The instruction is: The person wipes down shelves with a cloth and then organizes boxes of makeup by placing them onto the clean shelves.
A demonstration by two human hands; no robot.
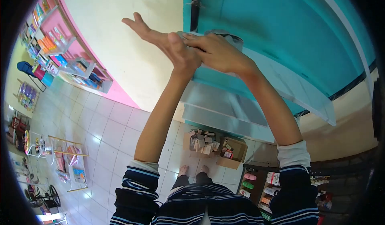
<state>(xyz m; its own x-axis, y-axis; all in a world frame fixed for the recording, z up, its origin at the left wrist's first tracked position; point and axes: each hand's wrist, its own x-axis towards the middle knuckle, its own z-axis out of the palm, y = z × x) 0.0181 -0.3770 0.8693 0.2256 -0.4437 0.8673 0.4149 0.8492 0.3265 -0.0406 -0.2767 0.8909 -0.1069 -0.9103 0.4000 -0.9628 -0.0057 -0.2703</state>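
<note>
My left hand [172,48] is raised in front of the turquoise wall, its fingers spread apart and nothing in its grasp. My right hand [222,52] reaches across to it, with outstretched fingers overlapping the base of the left hand. Just behind my right hand, a grey crumpled thing [234,38] lies at the end of a white shelf board [288,82], partly hidden by the hand. Both forearms extend up from pushed-back striped sleeves.
Below are more shelf boards [224,100]. Near my feet stand a carton of small boxes [190,142] and another open carton [238,154]. A dark rack of bottles [256,185] is at lower right. Stocked wall shelves [60,48] and a display stand [70,164] are at left.
</note>
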